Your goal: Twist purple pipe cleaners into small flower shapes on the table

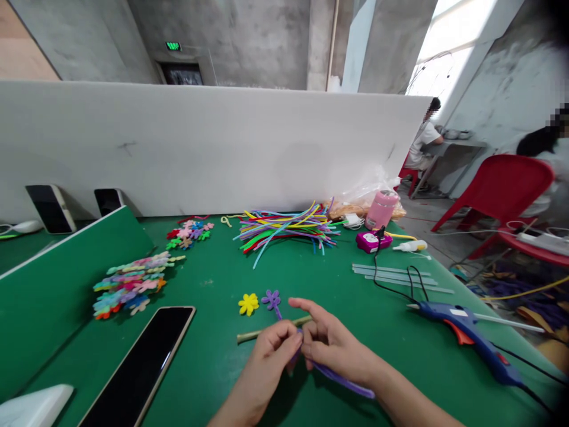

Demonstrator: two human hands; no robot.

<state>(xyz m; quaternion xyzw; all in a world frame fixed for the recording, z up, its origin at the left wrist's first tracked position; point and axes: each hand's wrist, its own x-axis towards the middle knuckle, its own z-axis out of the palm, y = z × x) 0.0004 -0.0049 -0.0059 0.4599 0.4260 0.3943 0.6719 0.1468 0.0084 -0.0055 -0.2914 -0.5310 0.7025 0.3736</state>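
Purple pipe cleaner point(342, 382): near centre of the green table point(213, 279), pinched between both hands, tail trailing right under the forearm, tip carrying a purple felt flower point(271, 298). Left hand point(271, 350): fingertips closed on the stem. Right hand point(331, 344): thumb and fingers closed on it, index extended. Green stick point(267, 332): beneath the fingers. Yellow felt flower point(248, 303): just left. Glue gun point(466, 332): right, cord looping near. Phone point(142, 367): near left. Risk, judged: a loose pinch lets the wrap slip off; the cord may snag a sleeve.
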